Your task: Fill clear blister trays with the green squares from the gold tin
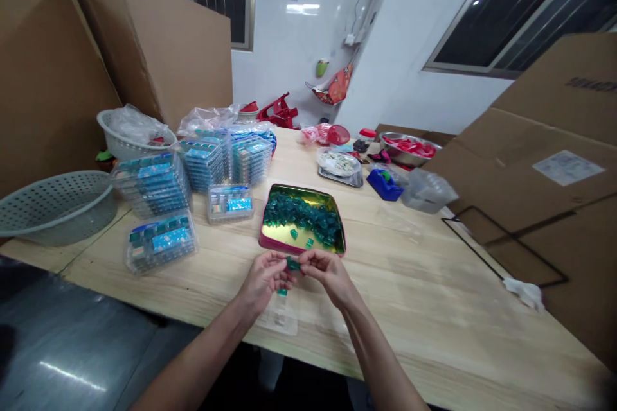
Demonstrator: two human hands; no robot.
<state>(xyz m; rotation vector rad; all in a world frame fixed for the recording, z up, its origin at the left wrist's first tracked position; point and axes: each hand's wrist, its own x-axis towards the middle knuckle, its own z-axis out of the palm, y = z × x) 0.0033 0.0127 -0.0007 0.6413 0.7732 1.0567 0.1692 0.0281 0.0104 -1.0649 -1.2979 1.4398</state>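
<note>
Two hands: the left hand [263,281] and the right hand [330,276] sit close together above a pale wooden table [434,314], fingers curled inward, not spread
Grip: both hands pinch one green piece [292,263] at the fingertips – which fingers bear on it is hidden
Green piece: small, translucent, deep green; its exact shape is too small to tell
Below the hands: a second green piece [282,293] lies at the top of a flat clear plastic tray [280,320], just beside the left hand
Tin: an open tin [274,243] with a gold inside and pink rim stands just beyond the hands, holding a heap of green pieces [301,215] along its middle, with a few lying apart near the front wall
Left of the tin: stacks of clear boxes with blue cards [202,164], plus single boxes [230,203] lying flat
Far left: a grey-green perforated basket [55,205] and a white basket [120,141] holding plastic film
Far end: a steel bowl of red pieces [407,149], a blue holder [384,185] and a metal tray with a plate [339,167]
Around the table: large cardboard sheets [159,45] stand upright on the left – more cardboard [544,160] rises on the right
</note>
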